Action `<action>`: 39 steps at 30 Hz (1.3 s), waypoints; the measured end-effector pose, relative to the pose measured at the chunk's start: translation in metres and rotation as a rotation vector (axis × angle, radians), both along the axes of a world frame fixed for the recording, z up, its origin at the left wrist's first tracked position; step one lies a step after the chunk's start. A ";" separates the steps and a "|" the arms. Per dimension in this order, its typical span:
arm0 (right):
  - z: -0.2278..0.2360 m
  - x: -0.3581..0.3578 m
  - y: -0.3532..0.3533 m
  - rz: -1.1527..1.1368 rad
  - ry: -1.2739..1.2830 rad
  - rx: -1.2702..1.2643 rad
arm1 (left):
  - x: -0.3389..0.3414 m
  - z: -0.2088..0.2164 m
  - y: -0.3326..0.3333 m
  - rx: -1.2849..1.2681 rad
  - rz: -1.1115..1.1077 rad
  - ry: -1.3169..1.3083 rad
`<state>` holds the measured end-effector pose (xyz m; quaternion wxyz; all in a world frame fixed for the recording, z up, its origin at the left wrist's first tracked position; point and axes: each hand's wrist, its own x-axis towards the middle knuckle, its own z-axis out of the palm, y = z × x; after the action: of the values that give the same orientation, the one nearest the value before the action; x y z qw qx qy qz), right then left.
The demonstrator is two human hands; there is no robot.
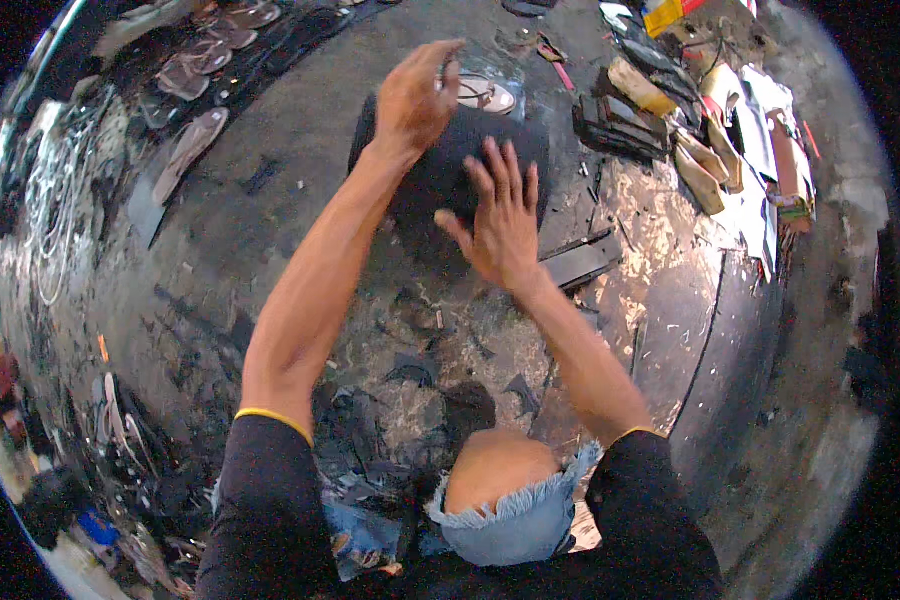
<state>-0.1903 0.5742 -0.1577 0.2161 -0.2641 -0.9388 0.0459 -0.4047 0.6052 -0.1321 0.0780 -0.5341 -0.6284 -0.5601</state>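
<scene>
A dark, ribbed sheet (432, 190) lies on the ground in front of me. My right hand (505, 225) rests flat on its right part, fingers spread and holding nothing. Over the sheet's far left side is my left hand (415, 105), its fingers bent and smeared by motion. Whether that hand grips anything is unclear. Just past the sheet, close to the left fingers, a pale sandal (488, 95) with thin dark straps shows in part.
Stacked dark slabs (620, 128) and tan pieces (705, 165) lie at the far right. A grey-black strip (580, 260) sits beside my right wrist. Several brown sandals (208, 57) line the far left, with one sole (190, 150) nearer. Dark scraps (410, 370) litter the ground before me.
</scene>
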 end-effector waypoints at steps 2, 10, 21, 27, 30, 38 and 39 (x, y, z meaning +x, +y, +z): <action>-0.007 -0.022 0.055 -0.014 0.044 0.063 | 0.007 -0.021 -0.030 -0.082 0.002 0.114; -0.002 -0.106 0.236 -0.078 -0.132 -0.374 | 0.005 -0.063 0.012 -0.357 0.078 0.388; -0.037 -0.142 0.319 -0.392 0.347 -0.236 | -0.023 -0.055 0.093 -0.180 0.204 0.403; -0.016 -0.077 0.179 -0.648 0.624 -0.183 | 0.045 -0.069 -0.031 -0.416 0.228 0.452; 0.029 -0.028 0.073 -0.468 0.647 -0.718 | 0.090 -0.059 -0.136 -0.398 0.194 0.050; -0.039 0.103 -0.171 0.316 -0.116 -0.323 | 0.200 0.045 -0.328 -0.326 0.343 -0.524; -0.038 0.112 -0.187 0.334 -0.170 -0.408 | 0.208 0.045 -0.340 -0.376 0.372 -0.417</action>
<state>-0.0781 0.3873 -0.1953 0.0683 -0.1464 -0.9556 0.2466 -0.1966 0.2647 -0.0870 -0.0511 -0.2891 -0.8100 -0.5076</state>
